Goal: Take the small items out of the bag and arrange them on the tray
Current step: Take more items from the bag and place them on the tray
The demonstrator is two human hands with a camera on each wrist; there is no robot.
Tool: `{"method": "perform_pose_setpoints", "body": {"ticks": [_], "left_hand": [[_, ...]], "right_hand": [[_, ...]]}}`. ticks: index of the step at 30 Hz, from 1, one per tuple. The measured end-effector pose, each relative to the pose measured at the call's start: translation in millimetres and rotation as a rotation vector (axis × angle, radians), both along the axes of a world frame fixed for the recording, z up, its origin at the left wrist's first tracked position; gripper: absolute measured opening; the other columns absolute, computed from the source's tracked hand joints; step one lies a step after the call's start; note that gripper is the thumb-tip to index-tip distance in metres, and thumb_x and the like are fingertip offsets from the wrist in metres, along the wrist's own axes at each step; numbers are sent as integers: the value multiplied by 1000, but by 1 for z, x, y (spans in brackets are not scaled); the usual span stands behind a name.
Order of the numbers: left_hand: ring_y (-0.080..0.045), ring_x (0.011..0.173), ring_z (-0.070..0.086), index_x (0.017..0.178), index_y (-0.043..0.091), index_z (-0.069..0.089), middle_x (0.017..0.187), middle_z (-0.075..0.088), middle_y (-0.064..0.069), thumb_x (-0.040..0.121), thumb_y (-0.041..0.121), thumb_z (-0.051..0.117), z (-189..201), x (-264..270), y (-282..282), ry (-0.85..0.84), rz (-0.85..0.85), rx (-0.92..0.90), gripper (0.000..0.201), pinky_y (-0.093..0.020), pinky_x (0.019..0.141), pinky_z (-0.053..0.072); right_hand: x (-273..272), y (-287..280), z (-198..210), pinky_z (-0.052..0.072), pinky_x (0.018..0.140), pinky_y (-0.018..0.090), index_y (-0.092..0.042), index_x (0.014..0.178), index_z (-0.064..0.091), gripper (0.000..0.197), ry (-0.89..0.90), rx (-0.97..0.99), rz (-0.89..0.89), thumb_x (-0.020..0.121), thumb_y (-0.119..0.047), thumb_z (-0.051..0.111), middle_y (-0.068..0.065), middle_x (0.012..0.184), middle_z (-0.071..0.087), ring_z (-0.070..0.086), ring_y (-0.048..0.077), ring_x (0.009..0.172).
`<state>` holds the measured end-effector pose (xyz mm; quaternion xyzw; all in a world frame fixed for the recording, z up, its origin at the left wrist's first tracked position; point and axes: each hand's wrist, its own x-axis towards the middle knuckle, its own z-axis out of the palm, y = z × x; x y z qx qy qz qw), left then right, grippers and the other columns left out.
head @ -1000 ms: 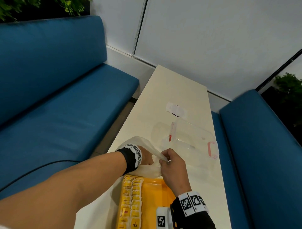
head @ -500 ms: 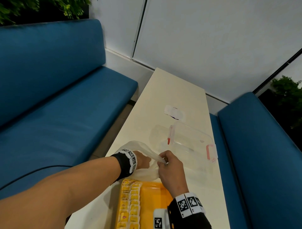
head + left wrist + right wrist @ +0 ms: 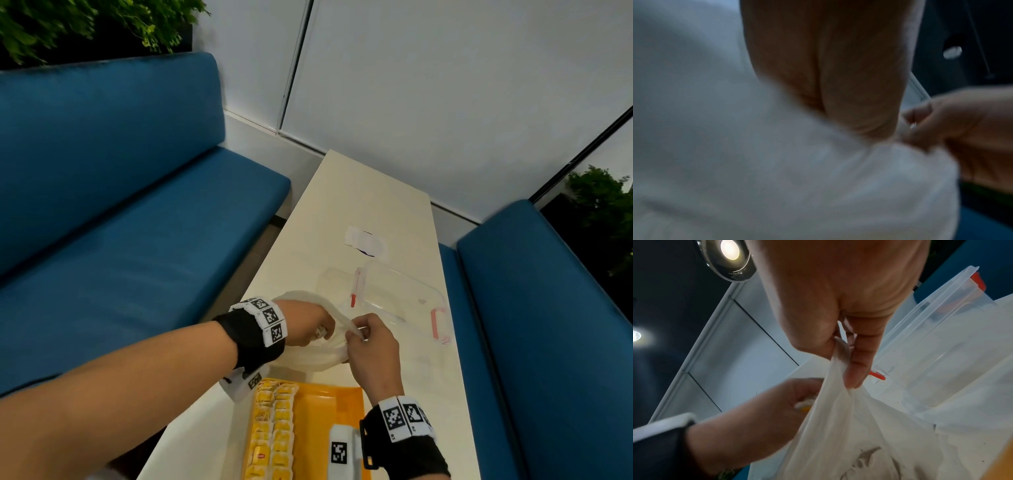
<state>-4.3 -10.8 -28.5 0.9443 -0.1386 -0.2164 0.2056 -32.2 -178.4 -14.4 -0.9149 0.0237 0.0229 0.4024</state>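
Bag (image 3: 308, 356) handle in right-hand (image 3: 371, 346) pinch

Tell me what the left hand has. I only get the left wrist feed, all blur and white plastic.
Observer: The right wrist view shows the left hand pinching a small white and yellow item at the mouth of the bag.
Operator: And the other one?
Observer: The right hand pinches a gathered strip of the bag's edge and holds it up.
Operator: Tray state?
Observer: Head view: the yellow tray lies nearer the person than the bag, with two rows of yellow tea bags along its left side.
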Motion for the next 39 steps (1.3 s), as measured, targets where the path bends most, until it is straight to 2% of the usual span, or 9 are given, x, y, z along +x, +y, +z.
{"method": "perform_pose_setpoints", "body": {"ticks": [5, 8, 12, 17, 20, 24, 29, 34, 39], "left_hand": [[-11, 108, 58, 114, 32, 72, 119, 60, 8, 92, 16, 67, 11, -20, 21, -219, 90, -388, 27, -28, 96, 48], [-8, 107, 60, 108, 33, 74, 115, 65, 10, 90, 16, 74, 6, -36, 31, -243, 380, -678, 25, -25, 95, 49], [-22, 100, 72, 104, 27, 76, 108, 73, -3, 92, 9, 73, 5, -62, 36, -72, 733, -1194, 23, -41, 87, 58], [-25, 97, 72, 114, 18, 74, 117, 74, -11, 93, 8, 71, 0, -91, 31, 185, 950, -1553, 23, -44, 87, 57], [-27, 91, 73, 116, 17, 73, 107, 77, -10, 95, 8, 68, -6, -106, 27, 259, 986, -1619, 24, -39, 73, 61], [-18, 78, 73, 117, 15, 72, 91, 76, -5, 96, 8, 66, -20, -124, 20, 289, 1037, -1640, 23, -31, 61, 58], [-19, 75, 71, 117, 15, 72, 93, 72, -9, 97, 10, 66, -36, -137, 18, 337, 1131, -1655, 22, -32, 63, 60], [-25, 87, 72, 120, 13, 71, 97, 72, -11, 97, 10, 66, -46, -145, 22, 409, 1196, -1688, 24, -35, 73, 62], [-23, 81, 71, 119, 12, 72, 94, 74, -12, 96, 12, 68, -49, -151, 19, 459, 1172, -1656, 23, -37, 73, 62]], "right_hand": [[-2, -1, -2, 61, 59, 31, -17, 96, 58, 13, 16, 38, 0, 94, -5, 57, -4, 86, 61, 67, 18, 71], [-5, -1, -5, 62, 59, 34, -15, 96, 59, 12, 22, 63, 11, 94, -3, 58, -2, 85, 61, 67, 17, 70], [-10, -3, -6, 59, 53, 26, -16, 98, 59, 12, 40, 99, 28, 93, -5, 60, 2, 92, 62, 67, 20, 74], [-23, -7, -2, 50, 79, 26, -29, 113, 51, 36, -70, -81, 96, 86, -28, 74, -6, 116, 46, 57, 12, 96], [-45, -2, 9, 45, 79, 15, -31, 114, 58, 35, -263, -44, 207, 84, -26, 77, -12, 113, 50, 56, 1, 96], [-73, 18, 10, 48, 67, 12, -35, 99, 65, 24, -107, 111, 357, 81, -28, 80, -12, 93, 66, 64, 3, 82], [-87, 32, -8, 50, 67, 15, -42, 99, 66, 31, 54, 173, 452, 85, -14, 72, -20, 88, 66, 64, 6, 73], [-89, 28, -16, 46, 72, 11, -44, 101, 69, 56, 13, 89, 658, 81, 8, 57, -26, 96, 59, 63, 5, 89], [-90, 30, -23, 45, 78, 10, -29, 96, 75, 25, -75, 30, 700, 88, -6, 67, -20, 94, 53, 60, 3, 89]]}}
